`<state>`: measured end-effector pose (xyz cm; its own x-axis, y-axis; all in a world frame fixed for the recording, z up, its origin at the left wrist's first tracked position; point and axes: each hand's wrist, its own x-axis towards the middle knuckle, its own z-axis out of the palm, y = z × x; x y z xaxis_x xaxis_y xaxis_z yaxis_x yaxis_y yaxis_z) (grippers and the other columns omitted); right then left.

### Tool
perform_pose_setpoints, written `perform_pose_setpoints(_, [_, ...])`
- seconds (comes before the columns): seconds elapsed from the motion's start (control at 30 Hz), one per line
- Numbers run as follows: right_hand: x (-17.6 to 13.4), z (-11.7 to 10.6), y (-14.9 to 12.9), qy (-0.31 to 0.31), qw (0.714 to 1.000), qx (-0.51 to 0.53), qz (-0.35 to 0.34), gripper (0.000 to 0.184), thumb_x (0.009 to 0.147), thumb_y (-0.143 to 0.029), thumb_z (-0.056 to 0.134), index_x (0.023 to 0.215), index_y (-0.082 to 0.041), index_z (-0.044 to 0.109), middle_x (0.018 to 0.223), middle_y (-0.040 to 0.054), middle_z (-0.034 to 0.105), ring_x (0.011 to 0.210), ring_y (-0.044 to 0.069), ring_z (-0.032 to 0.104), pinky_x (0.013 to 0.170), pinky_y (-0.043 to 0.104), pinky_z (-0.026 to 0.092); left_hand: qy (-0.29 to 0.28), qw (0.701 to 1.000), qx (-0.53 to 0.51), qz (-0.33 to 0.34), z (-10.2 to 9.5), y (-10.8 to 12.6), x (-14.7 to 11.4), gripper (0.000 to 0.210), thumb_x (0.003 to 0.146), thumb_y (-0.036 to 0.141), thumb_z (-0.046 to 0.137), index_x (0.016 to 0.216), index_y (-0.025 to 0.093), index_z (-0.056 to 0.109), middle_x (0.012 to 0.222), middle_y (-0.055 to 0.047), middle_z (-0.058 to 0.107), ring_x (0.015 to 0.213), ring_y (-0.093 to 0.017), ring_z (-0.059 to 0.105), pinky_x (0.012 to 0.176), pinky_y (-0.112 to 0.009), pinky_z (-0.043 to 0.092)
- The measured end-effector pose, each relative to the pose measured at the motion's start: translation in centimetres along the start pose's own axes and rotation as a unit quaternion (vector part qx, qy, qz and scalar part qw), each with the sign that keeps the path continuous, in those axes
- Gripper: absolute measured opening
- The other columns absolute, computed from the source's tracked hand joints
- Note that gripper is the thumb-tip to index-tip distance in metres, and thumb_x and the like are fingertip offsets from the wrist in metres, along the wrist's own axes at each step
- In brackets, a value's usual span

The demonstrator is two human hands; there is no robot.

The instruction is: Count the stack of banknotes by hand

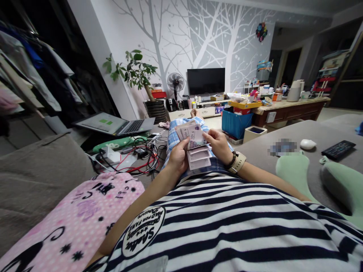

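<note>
A fanned bunch of banknotes (195, 140) lies between my two hands, above my lap in blue plaid cloth. My left hand (179, 156) grips the notes along their left side, its thumb pressed on top. Several folded notes hang down below it, their pale edges spread like steps. At the upper right corner of the notes, my right hand (217, 143) pinches one between thumb and fingers. A beaded bracelet and a pale watch (237, 162) sit on the right wrist. The undersides of the notes and some fingers are hidden.
To the left, an open laptop (121, 126) stands beside tangled cables (141, 153) and a pink patterned blanket (93, 204). On the grey sofa at right lie a white mouse (307, 144), a remote control (338, 149) and a green neck pillow (293, 170). Ahead stands a blue box (235, 124).
</note>
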<state>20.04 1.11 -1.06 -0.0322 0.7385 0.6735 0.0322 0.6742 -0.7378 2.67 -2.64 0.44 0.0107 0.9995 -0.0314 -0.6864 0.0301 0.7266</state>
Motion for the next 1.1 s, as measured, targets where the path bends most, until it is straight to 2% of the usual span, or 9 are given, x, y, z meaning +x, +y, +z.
perform_pose_setpoints(0.13, [-0.2,0.0,-0.4,-0.009,1.0,-0.003,-0.003,0.067,0.101,-0.082,0.085,0.074,-0.029,0.053,0.073,-0.0031,0.047,0.079,0.02,0.044,0.075,0.037,0.042,-0.016,1.0,-0.016,-0.012,0.4,0.0,0.1,0.057,0.108,0.025,0.083,0.165,0.018,0.087,0.13,-0.016,0.101,0.116,-0.043,0.101,0.109,-0.056,0.085])
perform_pose_setpoints(0.3, [-0.3,0.1,-0.7,-0.017,1.0,0.005,-0.017,0.073,0.1,-0.091,0.08,0.074,-0.03,0.05,0.074,-0.0028,0.044,0.078,0.02,0.041,0.075,0.038,0.042,-0.007,0.999,-0.026,-0.019,0.7,0.1,-0.2,0.056,0.112,0.022,0.078,0.166,0.013,0.087,0.128,-0.018,0.101,0.114,-0.042,0.101,0.111,-0.055,0.084])
perform_pose_setpoints(0.47, [-0.3,0.3,-0.8,-0.01,1.0,0.003,-0.012,0.074,0.097,-0.095,0.08,0.074,-0.03,0.051,0.074,-0.0023,0.046,0.08,0.02,0.041,0.075,0.038,0.041,-0.009,0.999,-0.028,-0.014,1.6,0.3,-1.0,0.054,0.113,0.024,0.081,0.165,0.019,0.089,0.127,-0.014,0.102,0.118,-0.042,0.101,0.11,-0.054,0.084])
perform_pose_setpoints(0.57, [-0.3,0.3,-0.9,-0.011,1.0,0.006,-0.01,0.074,0.095,-0.095,0.082,0.075,-0.03,0.054,0.074,-0.0021,0.048,0.08,0.02,0.042,0.076,0.038,0.042,-0.002,0.999,-0.034,-0.018,1.9,0.3,-1.2,0.053,0.114,0.025,0.079,0.166,0.016,0.088,0.124,-0.014,0.102,0.12,-0.041,0.101,0.111,-0.054,0.084])
perform_pose_setpoints(0.77, [-0.2,0.3,-0.9,-0.002,1.0,0.023,-0.009,0.072,0.093,-0.091,0.09,0.076,-0.029,0.058,0.075,-0.0013,0.056,0.079,0.02,0.046,0.077,0.038,0.045,-0.013,1.0,-0.015,-0.007,0.9,0.1,-0.3,0.051,0.111,0.029,0.087,0.16,0.016,0.09,0.128,-0.016,0.101,0.118,-0.043,0.1,0.11,-0.055,0.084])
perform_pose_setpoints(0.9, [-0.1,0.3,-0.8,0.005,1.0,0.015,-0.01,0.069,0.096,-0.086,0.094,0.077,-0.029,0.06,0.076,-0.0009,0.059,0.08,0.021,0.05,0.078,0.038,0.049,-0.017,1.0,-0.013,0.001,0.2,0.0,0.2,0.055,0.108,0.032,0.091,0.161,0.018,0.09,0.13,-0.016,0.101,0.117,-0.042,0.101,0.109,-0.055,0.084])
perform_pose_setpoints(1.1, [0.0,0.2,-0.9,-0.003,1.0,0.02,-0.017,0.073,0.094,-0.094,0.089,0.077,-0.03,0.059,0.076,-0.0006,0.058,0.08,0.021,0.05,0.079,0.039,0.05,-0.018,1.0,-0.016,0.002,0.2,0.1,0.3,0.058,0.107,0.031,0.091,0.163,0.017,0.089,0.131,-0.016,0.101,0.118,-0.042,0.101,0.111,-0.055,0.084])
